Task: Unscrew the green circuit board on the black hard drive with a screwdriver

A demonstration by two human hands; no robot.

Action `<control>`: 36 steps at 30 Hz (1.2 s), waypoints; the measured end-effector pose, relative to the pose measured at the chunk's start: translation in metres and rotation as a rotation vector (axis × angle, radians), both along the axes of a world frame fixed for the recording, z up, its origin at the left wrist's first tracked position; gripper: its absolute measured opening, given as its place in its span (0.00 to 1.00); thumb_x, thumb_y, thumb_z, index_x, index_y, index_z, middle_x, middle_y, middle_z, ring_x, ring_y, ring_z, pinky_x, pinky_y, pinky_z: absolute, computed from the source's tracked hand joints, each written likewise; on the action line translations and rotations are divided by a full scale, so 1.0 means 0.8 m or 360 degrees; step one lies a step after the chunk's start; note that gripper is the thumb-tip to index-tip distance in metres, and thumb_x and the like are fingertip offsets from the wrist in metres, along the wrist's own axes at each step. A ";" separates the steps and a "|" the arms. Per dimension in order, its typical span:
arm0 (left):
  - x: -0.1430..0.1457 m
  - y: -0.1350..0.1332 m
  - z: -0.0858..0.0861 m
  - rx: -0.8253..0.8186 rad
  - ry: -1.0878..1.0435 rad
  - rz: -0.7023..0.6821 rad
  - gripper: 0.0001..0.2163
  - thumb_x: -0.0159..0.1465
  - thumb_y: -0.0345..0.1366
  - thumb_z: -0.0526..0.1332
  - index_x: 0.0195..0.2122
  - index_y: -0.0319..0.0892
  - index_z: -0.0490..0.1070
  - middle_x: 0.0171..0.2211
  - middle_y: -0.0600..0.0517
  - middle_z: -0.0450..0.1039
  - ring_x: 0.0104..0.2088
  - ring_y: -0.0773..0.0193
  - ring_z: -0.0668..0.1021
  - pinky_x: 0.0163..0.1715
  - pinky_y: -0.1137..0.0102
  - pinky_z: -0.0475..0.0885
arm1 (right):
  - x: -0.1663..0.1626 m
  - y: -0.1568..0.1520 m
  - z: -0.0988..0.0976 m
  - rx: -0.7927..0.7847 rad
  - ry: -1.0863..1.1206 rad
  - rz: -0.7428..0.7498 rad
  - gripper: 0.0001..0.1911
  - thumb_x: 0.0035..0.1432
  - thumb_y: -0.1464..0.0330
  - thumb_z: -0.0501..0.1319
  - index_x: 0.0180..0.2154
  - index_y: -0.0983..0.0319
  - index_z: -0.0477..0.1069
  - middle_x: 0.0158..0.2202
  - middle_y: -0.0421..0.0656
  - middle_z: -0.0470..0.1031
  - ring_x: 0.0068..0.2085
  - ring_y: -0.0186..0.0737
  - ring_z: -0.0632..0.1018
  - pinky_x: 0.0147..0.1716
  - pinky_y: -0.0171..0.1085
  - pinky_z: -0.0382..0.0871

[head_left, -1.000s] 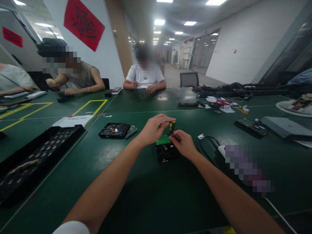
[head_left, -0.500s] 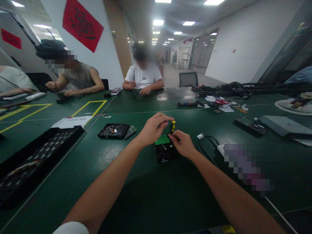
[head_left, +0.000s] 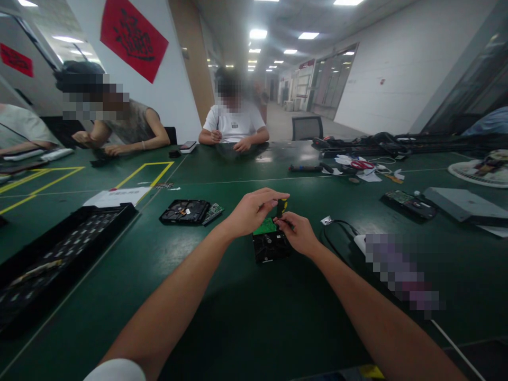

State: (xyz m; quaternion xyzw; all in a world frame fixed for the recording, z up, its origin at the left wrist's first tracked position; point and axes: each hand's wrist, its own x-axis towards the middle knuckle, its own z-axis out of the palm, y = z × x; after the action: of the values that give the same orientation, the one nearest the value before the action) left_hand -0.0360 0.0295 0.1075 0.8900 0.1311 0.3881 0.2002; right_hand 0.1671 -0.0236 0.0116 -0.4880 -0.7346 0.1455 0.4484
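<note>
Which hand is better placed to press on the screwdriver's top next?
The left hand, probably: it reaches over the top of the upright yellow-and-black screwdriver, while the right hand sits lower, close to the green circuit board.

Green table [head_left: 246, 323] bearing hard drive [head_left: 271, 251], long black tray [head_left: 127, 212], grey box [head_left: 464, 205]

Screwdriver [head_left: 282, 208]: tip hidden behind fingers of the right hand [head_left: 299, 234]
Green board [head_left: 264, 227]: right end behind these fingers, details too small to tell
White-ended strip [head_left: 397, 270]: right of the fingers, blurred into blocks
Black tray [head_left: 85, 248]: far left of the fingers, cut off by picture's edge
</note>
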 end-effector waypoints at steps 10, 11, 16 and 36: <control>-0.006 0.004 0.001 0.0013 0.0011 0.0126 0.17 0.73 0.28 0.54 0.58 0.45 0.76 0.49 0.46 0.79 0.48 0.60 0.80 0.52 0.61 0.75 | -0.004 -0.002 -0.001 -0.0029 0.0003 -0.0124 0.06 0.64 0.62 0.65 0.38 0.58 0.75 0.36 0.43 0.80 0.34 0.40 0.79 0.34 0.38 0.72; -0.006 0.003 0.001 0.0013 0.0012 0.0128 0.17 0.73 0.28 0.54 0.58 0.45 0.76 0.48 0.46 0.79 0.47 0.60 0.80 0.51 0.61 0.75 | -0.004 -0.001 -0.002 -0.0037 0.0004 -0.0137 0.06 0.63 0.62 0.66 0.38 0.58 0.75 0.36 0.43 0.80 0.34 0.40 0.79 0.34 0.38 0.72; -0.005 0.004 0.000 0.0035 0.0043 0.0151 0.17 0.73 0.28 0.54 0.58 0.44 0.76 0.45 0.46 0.78 0.43 0.62 0.79 0.47 0.64 0.75 | -0.004 0.001 -0.006 -0.0042 0.0016 -0.0159 0.06 0.64 0.63 0.65 0.36 0.58 0.74 0.34 0.42 0.79 0.33 0.40 0.78 0.32 0.37 0.71; -0.005 0.002 0.004 0.0034 0.0009 0.0231 0.14 0.72 0.30 0.58 0.55 0.45 0.77 0.48 0.47 0.80 0.48 0.59 0.81 0.52 0.60 0.76 | -0.002 -0.002 0.002 0.0037 -0.0103 -0.0090 0.06 0.68 0.65 0.61 0.40 0.58 0.76 0.39 0.45 0.81 0.39 0.43 0.81 0.41 0.41 0.73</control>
State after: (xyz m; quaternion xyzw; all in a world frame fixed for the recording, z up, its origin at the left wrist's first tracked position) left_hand -0.0399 0.0309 0.1103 0.8813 0.1916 0.4006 0.1616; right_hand 0.1656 -0.0255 0.0132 -0.5077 -0.7362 0.1084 0.4340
